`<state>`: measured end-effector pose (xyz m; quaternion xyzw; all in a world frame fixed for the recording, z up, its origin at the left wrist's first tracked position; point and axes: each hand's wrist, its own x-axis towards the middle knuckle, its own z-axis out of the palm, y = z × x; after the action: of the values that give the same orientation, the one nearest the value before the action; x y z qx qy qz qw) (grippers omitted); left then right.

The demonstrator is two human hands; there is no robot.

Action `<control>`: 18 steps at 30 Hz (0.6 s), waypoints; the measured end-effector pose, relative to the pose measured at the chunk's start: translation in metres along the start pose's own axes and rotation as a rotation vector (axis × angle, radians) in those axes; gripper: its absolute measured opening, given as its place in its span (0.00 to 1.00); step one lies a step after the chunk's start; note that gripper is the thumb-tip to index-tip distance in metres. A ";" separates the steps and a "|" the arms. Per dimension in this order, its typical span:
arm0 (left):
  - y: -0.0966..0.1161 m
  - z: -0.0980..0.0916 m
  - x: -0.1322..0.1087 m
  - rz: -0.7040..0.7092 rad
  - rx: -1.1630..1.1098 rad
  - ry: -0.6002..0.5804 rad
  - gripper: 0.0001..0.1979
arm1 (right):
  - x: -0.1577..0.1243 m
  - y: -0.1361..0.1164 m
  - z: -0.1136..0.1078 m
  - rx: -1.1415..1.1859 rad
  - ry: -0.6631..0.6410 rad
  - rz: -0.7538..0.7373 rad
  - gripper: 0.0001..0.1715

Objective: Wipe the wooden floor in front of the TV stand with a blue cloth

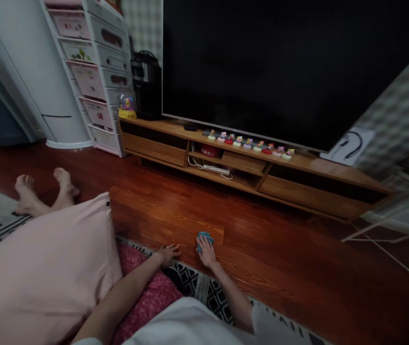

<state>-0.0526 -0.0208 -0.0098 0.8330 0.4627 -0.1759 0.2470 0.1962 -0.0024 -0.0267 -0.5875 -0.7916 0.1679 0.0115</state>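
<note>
My right hand [207, 253] is on the wooden floor with its fingers over a folded blue cloth [204, 235], gripping it against the boards. Part of the cloth is hidden under the fingers. To its left, my left hand [169, 253] rests palm down by the edge of the patterned rug [218, 298]. Its fingers are spread and hold nothing. The bare wooden floor [170, 206] extends from both hands to the TV stand.
Ahead is a low wooden TV stand [226, 177] with a row of several small figurines [248, 143] below a large television [262, 62]. A pink pillow [53, 273] lies at left, near two bare feet [62, 182]. Metal rack legs [373, 235] stand at right.
</note>
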 end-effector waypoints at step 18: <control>0.000 0.000 0.000 -0.005 0.004 -0.016 0.35 | 0.026 0.047 -0.035 0.021 0.013 0.190 0.32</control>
<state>-0.0521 -0.0207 -0.0095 0.8310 0.4624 -0.1841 0.2485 0.2392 0.0430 -0.0112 -0.6607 -0.7304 0.1728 0.0069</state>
